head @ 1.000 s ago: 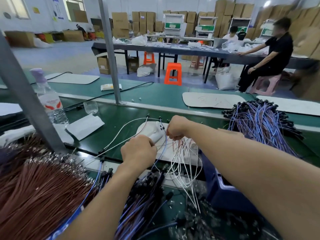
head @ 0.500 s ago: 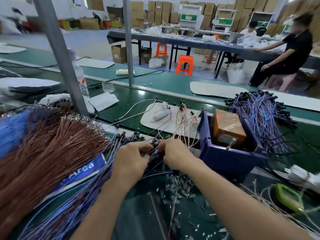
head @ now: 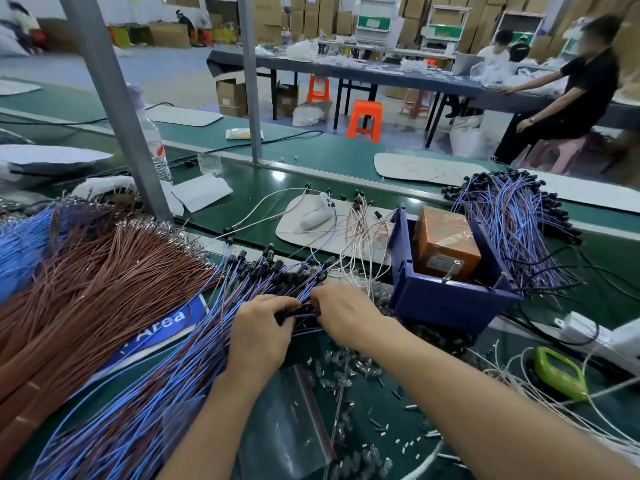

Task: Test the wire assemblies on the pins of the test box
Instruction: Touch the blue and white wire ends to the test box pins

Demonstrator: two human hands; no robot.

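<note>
The left hand (head: pixel 258 336) and right hand (head: pixel 346 315) curl their fingers around black-tipped blue wires (head: pixel 166 386) (a loose heap), just left of a blue bin (head: pixel 446 301).

I note a green bench (head: pixel 311 157) crossed by grey steel posts (head: pixel 116 98). Beyond it lie a pale grey floor (head: pixel 166 71), a long dark table (head: pixel 363 73) and orange stools (head: pixel 365 119). Cardboard cartons (head: pixel 311 12) are stacked along the far wall. One person in black (head: pixel 588 91) sits at the table.

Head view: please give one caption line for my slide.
Left hand and right hand grip a blue wire bundle beside a blue bin holding an orange box.
</note>
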